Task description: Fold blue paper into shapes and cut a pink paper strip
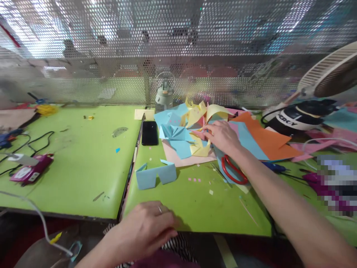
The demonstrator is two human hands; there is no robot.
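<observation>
My right hand (223,137) reaches into a heap of coloured papers, thumb and fingertips pinched on a small pink paper piece (200,134). Just left of it lies a folded blue paper (175,133), with curled yellow paper (195,113) behind. Near the front edge of the green table (195,208), my left hand (147,227) rests with curled fingers, a ring on one. What it may hold is hidden. Blue paper glasses (155,176) stand between that hand and the heap. Red-handled scissors (232,172) lie under my right forearm.
A black phone (150,133) and a grey bottle (164,97) are left of and behind the heap. Orange paper (260,136), a fan (329,70) and a black container (298,117) are at right. A magenta power strip (32,169) with cables lies far left.
</observation>
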